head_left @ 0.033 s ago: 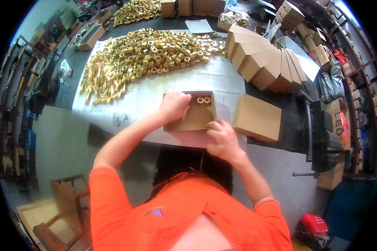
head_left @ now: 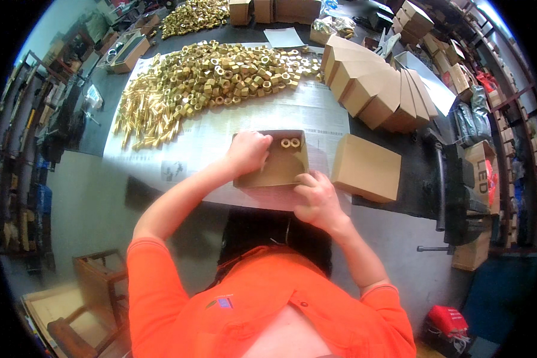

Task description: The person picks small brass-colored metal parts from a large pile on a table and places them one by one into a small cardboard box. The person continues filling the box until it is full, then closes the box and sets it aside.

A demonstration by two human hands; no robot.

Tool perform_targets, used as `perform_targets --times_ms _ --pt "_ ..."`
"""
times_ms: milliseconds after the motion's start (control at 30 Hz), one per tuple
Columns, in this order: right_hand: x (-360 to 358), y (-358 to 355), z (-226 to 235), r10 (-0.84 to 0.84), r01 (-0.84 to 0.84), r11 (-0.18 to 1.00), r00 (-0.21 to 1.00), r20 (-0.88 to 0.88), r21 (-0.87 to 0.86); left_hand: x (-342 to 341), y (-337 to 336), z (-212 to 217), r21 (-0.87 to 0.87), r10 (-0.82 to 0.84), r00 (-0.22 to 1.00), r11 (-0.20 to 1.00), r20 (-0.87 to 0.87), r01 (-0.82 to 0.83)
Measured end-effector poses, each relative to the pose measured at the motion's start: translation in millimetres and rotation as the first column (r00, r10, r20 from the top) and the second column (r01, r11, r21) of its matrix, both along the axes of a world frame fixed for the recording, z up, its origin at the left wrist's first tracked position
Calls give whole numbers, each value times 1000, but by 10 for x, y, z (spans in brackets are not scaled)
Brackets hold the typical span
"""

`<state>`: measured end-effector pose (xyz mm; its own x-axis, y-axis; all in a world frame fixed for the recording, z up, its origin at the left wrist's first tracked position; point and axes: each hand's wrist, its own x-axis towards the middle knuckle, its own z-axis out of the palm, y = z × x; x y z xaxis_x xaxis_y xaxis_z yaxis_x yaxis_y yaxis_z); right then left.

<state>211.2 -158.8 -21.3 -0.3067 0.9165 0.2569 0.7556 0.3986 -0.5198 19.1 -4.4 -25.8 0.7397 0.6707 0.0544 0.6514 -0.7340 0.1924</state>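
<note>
Two brass nuts (head_left: 290,142) in open box (head_left: 280,170), both hands holding

The left hand (head_left: 249,152) covers the left end of the open box (head_left: 280,170); whatever lies under it in the box cannot be seen. The fingertips of the right hand (head_left: 316,200) hide part of the box's near edge. The pile of brass nuts (head_left: 221,74) is too small to tell single pieces apart at the far edge of the table (head_left: 400,206). The shelves (head_left: 18,155) at the left rim are blurred and bent. The person's head is cut off by the lower edge.
</note>
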Motion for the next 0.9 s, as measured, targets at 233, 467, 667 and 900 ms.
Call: perform_targets --times_ms 233,467,667,900 --pt "-17 -9 -26 -15 15 1000 1000 -5 26 33 -39 28 0 -1 1000 1000 -27 1" --pt "-35 -45 -6 -30 33 998 999 -42 55 223 -8 -82 -7 -83 996 997 36 83" --pt "-21 -45 -17 -37 40 996 998 -41 81 230 -32 -105 27 -101 993 995 56 100" --pt "-24 -35 38 -24 26 995 999 -24 99 190 -19 18 -14 -75 995 997 66 76"
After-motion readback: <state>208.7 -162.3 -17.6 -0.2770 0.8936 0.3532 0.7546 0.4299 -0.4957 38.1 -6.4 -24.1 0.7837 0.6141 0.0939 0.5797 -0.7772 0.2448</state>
